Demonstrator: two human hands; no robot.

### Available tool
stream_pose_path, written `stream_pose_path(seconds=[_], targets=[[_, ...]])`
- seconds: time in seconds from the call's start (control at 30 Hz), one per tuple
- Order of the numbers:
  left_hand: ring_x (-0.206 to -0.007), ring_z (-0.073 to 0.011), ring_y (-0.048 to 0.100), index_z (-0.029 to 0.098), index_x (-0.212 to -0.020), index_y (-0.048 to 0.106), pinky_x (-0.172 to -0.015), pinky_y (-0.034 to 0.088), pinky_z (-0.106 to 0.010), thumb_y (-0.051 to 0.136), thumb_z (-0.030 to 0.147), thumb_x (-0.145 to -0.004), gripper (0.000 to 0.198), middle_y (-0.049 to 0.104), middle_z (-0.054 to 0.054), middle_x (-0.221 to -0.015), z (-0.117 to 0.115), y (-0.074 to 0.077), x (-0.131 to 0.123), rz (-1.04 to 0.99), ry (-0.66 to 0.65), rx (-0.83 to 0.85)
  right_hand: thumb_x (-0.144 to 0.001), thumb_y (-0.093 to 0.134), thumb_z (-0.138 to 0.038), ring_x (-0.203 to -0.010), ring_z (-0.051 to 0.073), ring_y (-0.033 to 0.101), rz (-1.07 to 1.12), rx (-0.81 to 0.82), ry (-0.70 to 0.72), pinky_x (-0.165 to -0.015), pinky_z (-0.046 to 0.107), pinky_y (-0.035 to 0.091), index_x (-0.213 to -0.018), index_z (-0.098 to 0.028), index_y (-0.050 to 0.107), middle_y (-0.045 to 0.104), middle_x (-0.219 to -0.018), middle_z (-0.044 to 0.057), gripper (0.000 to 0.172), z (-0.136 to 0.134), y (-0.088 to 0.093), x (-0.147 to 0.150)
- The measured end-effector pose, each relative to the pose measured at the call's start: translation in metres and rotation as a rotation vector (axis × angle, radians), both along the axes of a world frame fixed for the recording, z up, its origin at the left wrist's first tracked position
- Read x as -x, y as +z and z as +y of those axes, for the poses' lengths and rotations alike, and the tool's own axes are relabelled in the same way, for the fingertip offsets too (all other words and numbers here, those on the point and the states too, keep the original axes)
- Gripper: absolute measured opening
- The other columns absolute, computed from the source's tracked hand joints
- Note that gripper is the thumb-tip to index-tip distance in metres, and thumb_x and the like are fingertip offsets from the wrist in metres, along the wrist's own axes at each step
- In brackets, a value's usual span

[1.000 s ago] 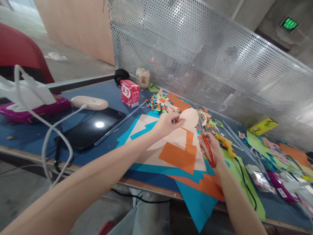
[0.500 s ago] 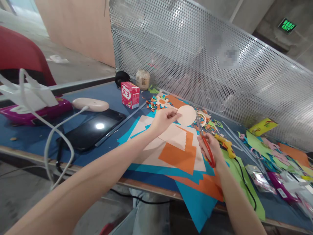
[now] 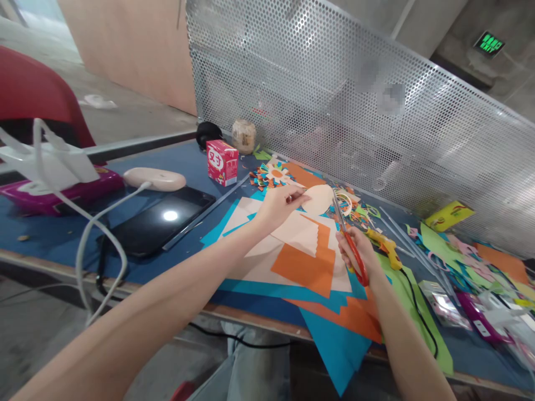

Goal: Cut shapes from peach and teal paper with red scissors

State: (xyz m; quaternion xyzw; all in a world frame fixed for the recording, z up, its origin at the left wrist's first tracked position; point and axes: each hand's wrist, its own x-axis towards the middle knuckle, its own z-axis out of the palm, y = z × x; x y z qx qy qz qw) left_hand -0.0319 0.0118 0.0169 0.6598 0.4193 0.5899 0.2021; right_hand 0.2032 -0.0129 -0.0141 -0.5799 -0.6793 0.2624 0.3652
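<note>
Between the thumb and fingers of my left hand [image 3: 284, 205] is the left edge of a round cream paper disc [image 3: 318, 199], held above the table and tilted. My right hand [image 3: 360, 253] is closed round the handles of red-handled scissors [image 3: 353, 250]. Their blades point up and away, at the disc's right edge; whether they touch the paper I cannot tell. Under both hands lie stacked sheets: cream paper [image 3: 259, 262], orange paper [image 3: 304, 270] with a stepped edge, and blue paper [image 3: 334, 345] hanging over the table's front edge.
A paper flower [image 3: 276, 174] and coloured scraps lie behind the disc. A yellow glue gun [image 3: 387, 248] with a black cord rests to the right on green paper. Leftward are a phone [image 3: 159, 223], a pink box [image 3: 222, 161] and white cables. A perforated metal panel [image 3: 317, 94] borders the back.
The paper disc has tilted and looks flatter, its upper edge lower than before. The left hand has turned slightly; the right hand and scissors are nearly where they were.
</note>
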Motion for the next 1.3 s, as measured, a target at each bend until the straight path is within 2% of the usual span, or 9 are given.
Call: stream_pose_path(seconds=[0.17, 0.4, 0.53, 0.73, 0.87, 1.0, 1.3], targets=[[-0.058, -0.0098, 0.052, 0.016, -0.065, 0.062, -0.056, 0.039, -0.021, 0.062, 0.023, -0.077, 0.014, 0.063, 0.001, -0.061, 0.002, -0.001, -0.001, -0.042, -0.005, 0.009, -0.071, 0.063, -0.064, -0.027, 0.007, 0.036, 0.088, 0.091, -0.008, -0.024, 0.020, 0.029, -0.072, -0.025, 0.038, 0.047, -0.048, -0.009, 0.047, -0.004, 0.005, 0.003], [-0.053, -0.0089, 0.045, 0.017, -0.061, 0.058, -0.053, 0.037, -0.022, 0.065, 0.032, -0.074, 0.021, 0.057, 0.002, -0.056, 0.005, -0.002, -0.001, -0.172, -0.061, 0.055, -0.069, 0.067, -0.059, -0.027, 0.007, 0.037, 0.156, 0.130, -0.014, -0.024, 0.019, 0.029, -0.074, -0.024, 0.039, 0.048, -0.049, -0.010, 0.044, -0.007, 0.009, 0.006], [-0.055, -0.0096, 0.046, 0.017, -0.062, 0.060, -0.054, 0.038, -0.022, 0.067, 0.039, -0.072, 0.025, 0.058, 0.001, -0.057, 0.003, -0.003, -0.003, -0.130, -0.071, 0.071, -0.070, 0.067, -0.056, -0.028, 0.007, 0.039, 0.169, 0.131, -0.012, -0.024, 0.018, 0.029, -0.074, -0.024, 0.039, 0.048, -0.048, -0.009, 0.043, -0.007, 0.010, 0.007], [-0.053, -0.0089, 0.045, 0.017, -0.065, 0.061, -0.052, 0.037, -0.022, 0.062, 0.031, -0.074, 0.017, 0.057, 0.002, -0.056, 0.001, -0.004, -0.005, -0.148, -0.076, 0.087, -0.068, 0.069, -0.057, -0.027, 0.007, 0.038, 0.166, 0.118, -0.003, -0.024, 0.018, 0.029, -0.075, -0.024, 0.040, 0.050, -0.048, -0.009, 0.044, -0.007, 0.010, 0.007], [-0.051, -0.0079, 0.043, 0.016, -0.064, 0.060, -0.050, 0.036, -0.021, 0.063, 0.032, -0.074, 0.019, 0.057, 0.002, -0.057, 0.001, -0.005, -0.007, -0.152, -0.123, 0.105, -0.066, 0.071, -0.058, -0.027, 0.008, 0.040, 0.156, 0.120, -0.013, -0.024, 0.019, 0.031, -0.075, -0.024, 0.042, 0.052, -0.048, -0.009, 0.045, -0.008, 0.012, 0.008], [-0.049, -0.0069, 0.042, 0.016, -0.063, 0.060, -0.048, 0.035, -0.021, 0.064, 0.034, -0.076, 0.022, 0.056, 0.002, -0.057, 0.000, -0.006, -0.008, -0.098, -0.145, 0.095, -0.069, 0.068, -0.056, -0.028, 0.008, 0.041, 0.165, 0.106, -0.038, -0.025, 0.021, 0.034, -0.075, -0.024, 0.042, 0.052, -0.049, -0.009, 0.042, -0.012, 0.015, 0.011], [-0.052, -0.0075, 0.046, 0.017, -0.064, 0.059, -0.051, 0.037, -0.020, 0.064, 0.035, -0.075, 0.022, 0.058, 0.003, -0.058, -0.002, -0.006, -0.010, -0.043, -0.139, 0.056, -0.073, 0.065, -0.057, -0.027, 0.006, 0.037, 0.196, 0.082, -0.040, -0.025, 0.019, 0.030, -0.076, -0.024, 0.040, 0.050, -0.050, -0.010, 0.041, -0.016, 0.020, 0.016]])
